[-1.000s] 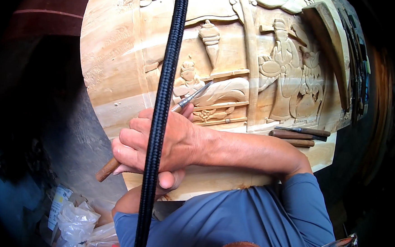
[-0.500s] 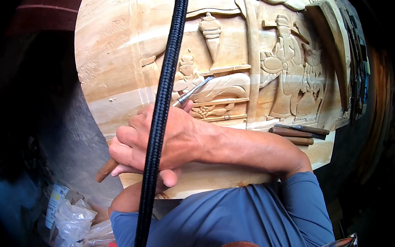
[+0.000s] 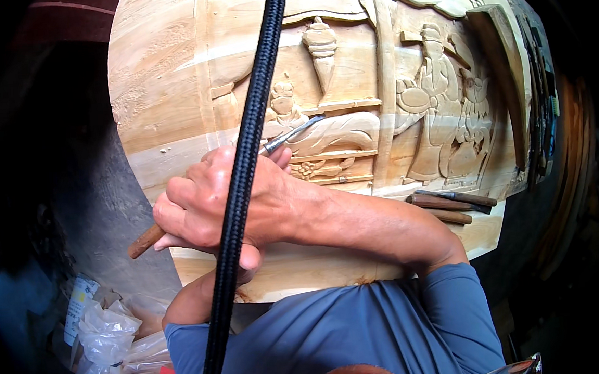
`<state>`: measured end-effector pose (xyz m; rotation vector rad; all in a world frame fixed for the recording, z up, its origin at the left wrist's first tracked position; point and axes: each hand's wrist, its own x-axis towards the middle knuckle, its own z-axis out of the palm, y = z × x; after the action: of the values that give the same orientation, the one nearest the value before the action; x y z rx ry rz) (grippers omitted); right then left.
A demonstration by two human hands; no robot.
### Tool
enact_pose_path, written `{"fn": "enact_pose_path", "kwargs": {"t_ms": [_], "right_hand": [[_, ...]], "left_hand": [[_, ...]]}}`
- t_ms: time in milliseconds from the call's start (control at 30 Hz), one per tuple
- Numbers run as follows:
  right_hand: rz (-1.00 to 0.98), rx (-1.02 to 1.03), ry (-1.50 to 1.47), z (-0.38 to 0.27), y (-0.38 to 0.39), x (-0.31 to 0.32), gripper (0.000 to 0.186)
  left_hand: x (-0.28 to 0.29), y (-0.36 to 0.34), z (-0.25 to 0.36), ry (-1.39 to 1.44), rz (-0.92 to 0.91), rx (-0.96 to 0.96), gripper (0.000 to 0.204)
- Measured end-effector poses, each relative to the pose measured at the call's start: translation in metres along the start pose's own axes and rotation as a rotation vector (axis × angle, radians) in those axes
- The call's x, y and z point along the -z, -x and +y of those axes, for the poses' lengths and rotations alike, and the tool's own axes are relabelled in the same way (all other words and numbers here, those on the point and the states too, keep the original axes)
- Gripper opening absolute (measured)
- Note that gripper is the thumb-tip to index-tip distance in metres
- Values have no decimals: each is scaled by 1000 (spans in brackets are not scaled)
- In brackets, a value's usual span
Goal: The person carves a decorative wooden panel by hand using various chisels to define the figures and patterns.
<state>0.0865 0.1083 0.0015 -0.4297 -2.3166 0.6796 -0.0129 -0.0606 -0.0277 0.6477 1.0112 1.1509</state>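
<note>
My right hand (image 3: 204, 203) wraps round the wooden handle (image 3: 142, 244) of a chisel, whose steel blade (image 3: 296, 131) meets the pale relief carving (image 3: 331, 137) beside a seated figure, below a cone-shaped motif. My left hand (image 3: 248, 260) lies beneath the right and is mostly hidden; its fingertips show along the chisel shank, its thumb lower down. A black braided cord (image 3: 251, 131) crosses in front of my hands, covering part of them.
Several wood-handled chisels (image 3: 451, 205) lie at the panel's lower right. A long dark wooden tool (image 3: 501, 72) rests on the right side, near a dark row of tools (image 3: 542, 124). Knotted plastic bags (image 3: 110, 336) and a white container (image 3: 80, 306) are at lower left.
My hands have shifted slightly left and up, and the handle's end now sits further left and higher. The blade's tip remains on the carving. The panel appears a little further left.
</note>
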Motion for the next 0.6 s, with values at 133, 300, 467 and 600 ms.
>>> {"fn": "enact_pose_path", "kwargs": {"t_ms": [133, 300, 467, 600], "right_hand": [[7, -3, 36, 3, 1, -1, 49], [-184, -50, -76, 2, -1, 3, 54], [-356, -143, -177, -1, -4, 2, 57], [-211, -88, -100, 4, -4, 4, 48]], "left_hand": [[2, -1, -1, 2, 1, -3, 146], [5, -1, -3, 6, 2, -8, 146], [8, -1, -4, 11, 4, -10, 146], [10, -1, -4, 9, 10, -13, 146]]}}
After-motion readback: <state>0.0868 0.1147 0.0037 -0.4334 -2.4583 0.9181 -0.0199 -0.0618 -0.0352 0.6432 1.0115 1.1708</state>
